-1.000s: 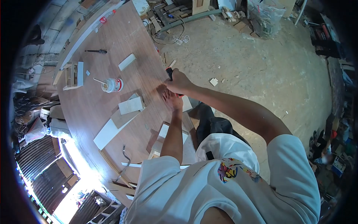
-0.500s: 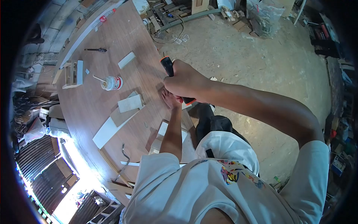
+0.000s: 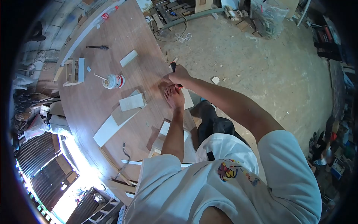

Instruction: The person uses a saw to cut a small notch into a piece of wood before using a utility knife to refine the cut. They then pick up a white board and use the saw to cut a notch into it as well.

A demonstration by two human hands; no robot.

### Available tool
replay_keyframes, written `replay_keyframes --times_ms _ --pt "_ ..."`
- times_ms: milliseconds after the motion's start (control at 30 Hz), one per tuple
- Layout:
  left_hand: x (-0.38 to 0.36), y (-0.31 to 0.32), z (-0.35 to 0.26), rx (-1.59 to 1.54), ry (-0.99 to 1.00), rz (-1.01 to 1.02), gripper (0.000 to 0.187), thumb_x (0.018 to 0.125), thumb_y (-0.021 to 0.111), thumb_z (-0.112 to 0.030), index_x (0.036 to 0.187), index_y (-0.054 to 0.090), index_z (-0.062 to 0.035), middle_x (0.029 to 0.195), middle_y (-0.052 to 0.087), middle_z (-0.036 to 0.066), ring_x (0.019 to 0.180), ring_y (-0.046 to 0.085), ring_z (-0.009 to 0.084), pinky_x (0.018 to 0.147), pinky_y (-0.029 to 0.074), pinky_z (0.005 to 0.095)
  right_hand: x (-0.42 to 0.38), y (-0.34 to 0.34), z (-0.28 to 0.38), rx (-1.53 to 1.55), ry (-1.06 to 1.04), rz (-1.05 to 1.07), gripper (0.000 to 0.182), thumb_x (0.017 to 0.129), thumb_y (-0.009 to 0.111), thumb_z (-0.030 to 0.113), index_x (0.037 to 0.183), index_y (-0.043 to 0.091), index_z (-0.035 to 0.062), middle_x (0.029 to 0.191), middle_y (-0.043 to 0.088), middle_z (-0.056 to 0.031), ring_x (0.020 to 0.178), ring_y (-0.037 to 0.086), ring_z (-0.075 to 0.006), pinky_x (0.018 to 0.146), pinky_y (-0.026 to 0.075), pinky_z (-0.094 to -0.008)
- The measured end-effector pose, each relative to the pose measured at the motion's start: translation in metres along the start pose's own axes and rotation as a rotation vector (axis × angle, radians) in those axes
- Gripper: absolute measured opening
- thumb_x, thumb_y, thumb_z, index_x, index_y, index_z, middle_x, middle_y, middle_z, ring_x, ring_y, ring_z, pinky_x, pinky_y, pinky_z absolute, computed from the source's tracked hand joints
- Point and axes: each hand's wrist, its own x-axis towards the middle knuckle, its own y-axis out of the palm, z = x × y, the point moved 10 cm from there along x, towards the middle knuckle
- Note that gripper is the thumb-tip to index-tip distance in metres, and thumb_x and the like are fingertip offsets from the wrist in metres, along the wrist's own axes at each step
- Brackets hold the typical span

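My right hand (image 3: 179,75) is wrapped round a black-and-orange hand tool (image 3: 172,66), held low over the table's near-right edge. Its black end sticks out past my knuckles, and a bit of orange shows below, close by my left fingers. Most of the tool is hidden in my grip. My left hand (image 3: 174,96) lies palm down at the table edge just under it, fingers stretched and slightly apart. Right beside that hand, a pale flat board (image 3: 188,98) reaches over the edge.
On the brown table (image 3: 112,33) stand an open jar with a stick (image 3: 113,81) and a small wooden frame (image 3: 76,71). White-faced board pieces (image 3: 132,102) lie left of my arm, near a bent metal rod (image 3: 125,151). Wood scraps (image 3: 215,80) litter the floor.
My right hand has dropped towards the table edge with the tool, and the elbow has swung inward. My left hand has shifted slightly up and right, its fingers now nearer the tool.
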Motion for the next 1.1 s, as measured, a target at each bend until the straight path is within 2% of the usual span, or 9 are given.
replay_keyframes --times_ms 267,333,367,433,533,667,867,933,1100 --pt "0.003 -0.008 -0.011 0.014 0.034 -0.010 0.015 0.076 0.060 -0.015 0.081 0.049 -0.0068 0.088 0.053 0.011 0.090 0.051 0.0302 0.076 0.039 0.0420 -0.009 -0.010 -0.007 0.074 -0.037 -0.072 0.034 0.069 0.058 0.010 0.096 0.053 -0.0099 0.084 0.065 -0.0229 0.070 0.067 -0.0299 0.060 0.053 -0.0366" --pt "0.003 -0.009 -0.013 0.019 0.050 -0.028 0.014 0.077 0.060 -0.017 0.080 0.049 -0.0067 0.088 0.053 0.011 0.090 0.051 0.0298 0.076 0.039 0.0417 -0.001 -0.012 0.003 0.103 -0.144 -0.129 0.009 0.075 0.051 0.000 0.080 0.046 -0.0057 0.058 0.052 -0.0136 0.045 0.054 -0.0217 0.037 0.042 -0.0359" --pt "0.004 -0.010 -0.014 0.025 0.067 -0.048 0.015 0.079 0.059 -0.018 0.080 0.050 -0.0066 0.088 0.053 0.011 0.089 0.051 0.0295 0.076 0.039 0.0414 0.005 -0.012 0.003 0.104 -0.144 -0.128 0.009 0.075 0.051 0.000 0.080 0.046 -0.0057 0.058 0.052 -0.0136 0.045 0.054 -0.0217 0.037 0.042 -0.0359" --pt "0.004 -0.007 -0.011 0.025 0.046 -0.031 0.015 0.081 0.057 -0.019 0.079 0.050 -0.0064 0.088 0.054 0.011 0.089 0.051 0.0294 0.076 0.039 0.0413 -0.004 -0.010 0.000 0.209 0.109 -0.018 0.011 0.072 0.057 0.005 0.076 0.057 -0.0057 0.063 0.062 -0.0144 0.051 0.062 -0.0209 0.044 0.048 -0.0325" --pt "0.004 -0.001 -0.006 0.018 0.016 -0.002 0.016 0.083 0.055 -0.020 0.077 0.050 -0.0061 0.088 0.054 0.012 0.089 0.051 0.0292 0.076 0.040 0.0413 0.004 -0.010 0.008 0.220 0.077 -0.056 0.009 0.073 0.057 0.003 0.066 0.056 -0.0034 0.056 0.059 -0.0106 0.046 0.059 -0.0187 0.040 0.046 -0.0303" --pt "0.003 0.000 -0.004 0.006 0.000 0.007 0.016 0.083 0.054 -0.020 0.078 0.051 -0.0058 0.090 0.055 0.012 0.090 0.052 0.0292 0.077 0.040 0.0417 -0.003 -0.011 0.009 0.203 0.090 -0.075 0.009 0.072 0.057 0.003 0.067 0.056 -0.0040 0.057 0.060 -0.0106 0.047 0.060 -0.0192 0.041 0.046 -0.0311" --pt "0.003 -0.008 -0.009 -0.017 0.059 -0.079 0.016 0.081 0.056 -0.021 0.082 0.052 -0.0055 0.092 0.055 0.012 0.091 0.052 0.0298 0.077 0.040 0.0419 -0.012 -0.016 0.020 0.050 -0.121 -0.156 0.009 0.075 0.052 0.002 0.069 0.049 -0.0046 0.059 0.053 -0.0136 0.046 0.054 -0.0200 0.037 0.041 -0.0343" --pt "0.003 -0.009 -0.008 0.022 0.041 -0.068 0.016 0.081 0.056 -0.021 0.083 0.053 -0.0051 0.092 0.055 0.012 0.090 0.052 0.0298 0.077 0.040 0.0417 -0.042 -0.014 0.042 0.209 -0.039 0.103 0.007 0.077 0.050 0.001 0.074 0.048 -0.0047 0.062 0.052 -0.0125 0.048 0.053 -0.0181 0.038 0.040 -0.0338" --pt "0.004 0.002 0.000 0.100 -0.020 0.007 0.017 0.084 0.054 -0.021 0.085 0.055 -0.0040 0.090 0.056 0.011 0.089 0.052 0.0298 0.077 0.040 0.0407 -0.102 -0.052 0.079 0.379 0.011 0.172 0.001 0.078 0.046 -0.002 0.077 0.045 -0.0015 0.062 0.047 -0.0081 0.049 0.048 -0.0154 0.040 0.040 -0.0332"
